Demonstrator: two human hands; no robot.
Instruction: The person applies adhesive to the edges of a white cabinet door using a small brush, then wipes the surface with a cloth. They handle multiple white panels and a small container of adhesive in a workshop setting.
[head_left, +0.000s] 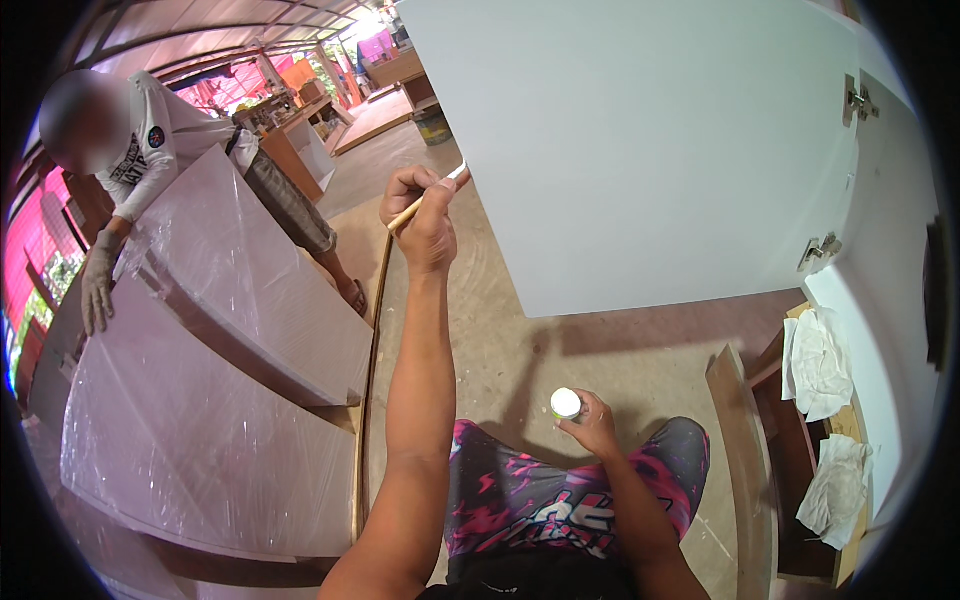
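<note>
My left hand (422,235) is raised and closed around a thin paintbrush (404,217) with a pale wooden handle. Its white tip meets the left edge of a large pale white cabinet door (650,160). Low in front of my lap, my right hand (594,428) grips a small round container (566,403) with a white top face; I cannot tell whether that is a lid or white paint. Two metal hinges (820,250) join the door to the white cabinet (910,330) on the right.
White crumpled cloths (822,362) lie on a wooden frame (745,470) at the right. To the left, a person in a glove (98,285) leans over plastic-wrapped panels (200,440). A bucket (432,126) stands on the concrete floor (620,350) behind the door's far edge.
</note>
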